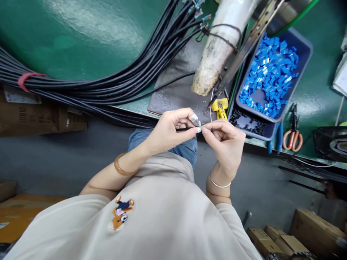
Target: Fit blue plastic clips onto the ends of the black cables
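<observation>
My left hand (176, 126) is closed around the end of a black cable (143, 123), with white tape on a fingertip. Right beside it, my right hand (223, 139) pinches a thin wire (207, 126) at the cable's end; the fingers cover most of it. Both hands meet just in front of the table edge. Behind them a soldering iron's dark tip (213, 103) points down at the dark mat (165, 99), close to a yellow tool (220, 107). A thin white strand hangs near the tip.
A bundle of black cables (108, 82), tied with a red band (25, 80), crosses the green table (67, 36). A white duct (222, 43) hangs above the mat. At right are a bin (305, 54) of blue connectors, a tray of small black parts (248, 122) and orange-handled scissors (293, 139).
</observation>
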Motion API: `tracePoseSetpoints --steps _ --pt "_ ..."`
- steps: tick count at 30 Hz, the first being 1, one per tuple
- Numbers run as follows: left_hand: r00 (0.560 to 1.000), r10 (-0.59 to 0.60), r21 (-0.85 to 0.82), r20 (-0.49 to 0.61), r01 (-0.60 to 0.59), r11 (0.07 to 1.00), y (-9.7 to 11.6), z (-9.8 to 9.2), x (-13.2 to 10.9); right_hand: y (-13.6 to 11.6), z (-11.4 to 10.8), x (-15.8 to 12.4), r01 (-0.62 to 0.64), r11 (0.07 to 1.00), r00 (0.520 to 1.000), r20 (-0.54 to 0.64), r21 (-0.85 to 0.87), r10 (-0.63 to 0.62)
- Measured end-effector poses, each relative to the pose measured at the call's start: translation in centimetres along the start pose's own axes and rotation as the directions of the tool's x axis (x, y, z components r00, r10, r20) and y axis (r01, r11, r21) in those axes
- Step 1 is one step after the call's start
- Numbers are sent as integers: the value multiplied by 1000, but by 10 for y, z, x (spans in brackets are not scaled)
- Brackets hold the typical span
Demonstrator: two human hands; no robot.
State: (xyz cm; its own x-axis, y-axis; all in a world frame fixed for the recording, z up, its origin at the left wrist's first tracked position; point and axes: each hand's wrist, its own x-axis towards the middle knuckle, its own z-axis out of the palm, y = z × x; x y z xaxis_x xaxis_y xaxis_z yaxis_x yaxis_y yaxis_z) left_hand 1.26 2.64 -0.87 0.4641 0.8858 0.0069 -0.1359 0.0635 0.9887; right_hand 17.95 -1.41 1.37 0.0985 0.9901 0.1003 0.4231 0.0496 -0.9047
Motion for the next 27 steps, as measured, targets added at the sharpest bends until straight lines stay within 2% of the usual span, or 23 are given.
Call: tracePoseSetpoints --steps 4,9,27 --pt "1000 28 -10 -1 -28 1000 -1 -1 0 1 0 -1 -8 1000 1000 -2 -3 8" --pt "1000 2 -40 18 -1 999 1 0 -2 2 -1 0 6 1000 1000 2 5 -6" --pt "1000 22 1 -2 -22 1000 0 1 -6 8 -4 2 16 1000 999 50 22 -17"
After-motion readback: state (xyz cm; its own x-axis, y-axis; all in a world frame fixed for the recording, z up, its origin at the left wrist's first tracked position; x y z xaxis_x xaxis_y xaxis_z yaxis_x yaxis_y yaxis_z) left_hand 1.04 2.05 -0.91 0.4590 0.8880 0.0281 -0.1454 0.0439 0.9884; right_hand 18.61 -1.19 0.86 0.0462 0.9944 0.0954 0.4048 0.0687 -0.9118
